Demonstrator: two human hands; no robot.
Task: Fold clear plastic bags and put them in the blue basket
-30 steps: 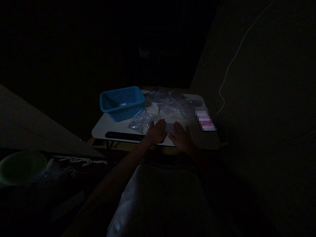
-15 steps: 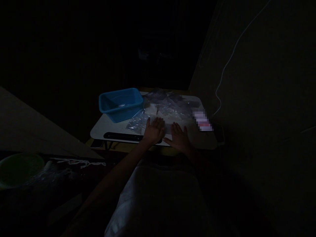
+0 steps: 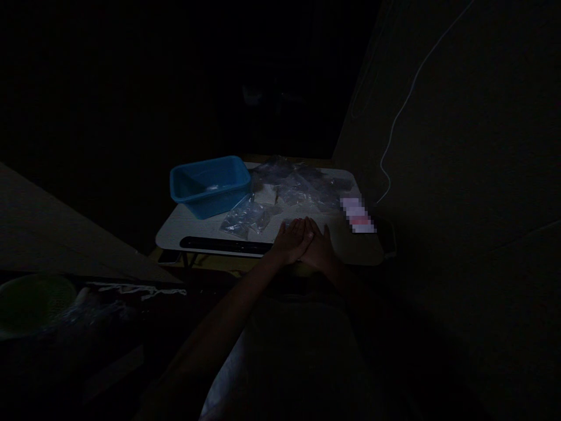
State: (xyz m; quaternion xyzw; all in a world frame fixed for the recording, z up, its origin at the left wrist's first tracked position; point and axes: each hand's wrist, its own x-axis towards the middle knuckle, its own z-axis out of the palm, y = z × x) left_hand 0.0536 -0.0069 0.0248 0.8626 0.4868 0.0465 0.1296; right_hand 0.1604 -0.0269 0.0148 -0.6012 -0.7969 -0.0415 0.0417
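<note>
Both hands are together at the front edge of a small white table [image 3: 169, 231], in very dim light. My left hand [image 3: 290, 242] is palm down with its fingers stretched out, its fingertips lapping over my right hand. Flat beside it, my right hand [image 3: 319, 250] has its fingers extended and its thumb side partly covered. Whatever lies beneath the palms is hidden. Just left of the hands is a crumpled clear plastic bag [image 3: 245, 221]. Behind them is a small whitish block or packet [image 3: 265, 194], and more clear plastic bags [image 3: 302, 186] spread toward the back.
A blue plastic basin [image 3: 214, 202] stands at the table's left. A blurred-out phone-like object [image 3: 358, 215] lies on the right side, near a white cable [image 3: 397, 120] along the wall. A green basket [image 3: 37, 301] is at the lower left.
My left hand has moved right and now overlaps my right hand; before, they lay apart. The plastic bag at the left now shows uncovered. The view has shifted slightly.
</note>
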